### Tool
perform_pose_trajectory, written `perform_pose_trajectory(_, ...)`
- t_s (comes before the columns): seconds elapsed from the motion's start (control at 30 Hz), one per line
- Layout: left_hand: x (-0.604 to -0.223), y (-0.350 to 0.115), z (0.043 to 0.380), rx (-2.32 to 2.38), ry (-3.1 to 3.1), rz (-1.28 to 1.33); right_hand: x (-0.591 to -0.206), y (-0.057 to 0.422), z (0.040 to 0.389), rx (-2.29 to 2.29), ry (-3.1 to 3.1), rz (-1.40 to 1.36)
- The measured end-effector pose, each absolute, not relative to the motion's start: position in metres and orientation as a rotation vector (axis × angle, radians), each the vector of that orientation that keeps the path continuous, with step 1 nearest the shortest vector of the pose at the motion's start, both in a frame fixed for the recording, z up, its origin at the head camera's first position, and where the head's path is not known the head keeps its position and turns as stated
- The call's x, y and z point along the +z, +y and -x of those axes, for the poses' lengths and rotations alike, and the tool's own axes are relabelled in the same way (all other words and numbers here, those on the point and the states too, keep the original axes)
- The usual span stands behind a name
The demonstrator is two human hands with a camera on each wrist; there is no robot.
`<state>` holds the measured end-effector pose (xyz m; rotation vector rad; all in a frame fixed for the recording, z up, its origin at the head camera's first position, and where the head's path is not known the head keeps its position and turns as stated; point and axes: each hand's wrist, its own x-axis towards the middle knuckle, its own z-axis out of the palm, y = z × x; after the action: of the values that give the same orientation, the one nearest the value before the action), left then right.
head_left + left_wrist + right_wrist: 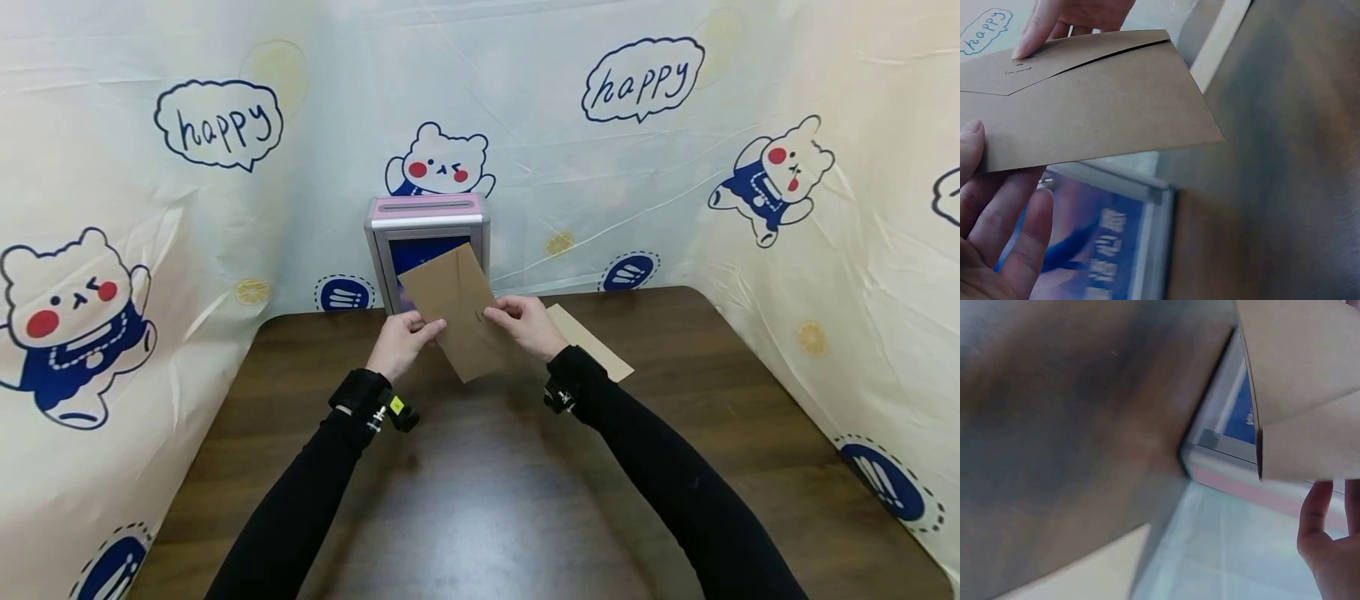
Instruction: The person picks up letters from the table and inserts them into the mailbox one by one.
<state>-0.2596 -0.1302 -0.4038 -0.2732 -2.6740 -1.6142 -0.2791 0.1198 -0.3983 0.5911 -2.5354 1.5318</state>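
Observation:
A brown kraft paper envelope (459, 317) is held up, tilted, above the table. My left hand (401, 343) pinches its left edge between thumb and fingers. On the opposite edge my right hand (527, 323) pinches it too. In the left wrist view the envelope (1104, 106) shows its pointed flap lying down, with small dark print near the flap's tip. Behind it stands a silver box with a pink top (429, 206) and a slot in that top. The envelope hides part of the box's blue front panel.
A second, paler envelope or sheet (588, 342) lies flat on the brown wooden table (480, 492), right of the box and partly behind my right wrist. A patterned cloth (540, 167) with cartoon bears hangs round the table's back and sides.

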Motion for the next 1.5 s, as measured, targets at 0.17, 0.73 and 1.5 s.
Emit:
perform_pose_trajectory(0.17,-0.373,-0.138,0.271,-1.469,-2.683,0.356,-0.368,0.118,0.288,1.456,-2.570,-0.643)
perform_pose_trajectory(0.73,-0.222,-0.158,0.307,-1.177,-2.652,0.572,-0.239,0.096,0.328,1.407,-2.446,-0.682)
perform_pose_trajectory(1.5,-0.173,-0.178,0.352,-1.012,-2.499,0.400,-0.198,0.059,0.380,1.316,-2.376,-0.656)
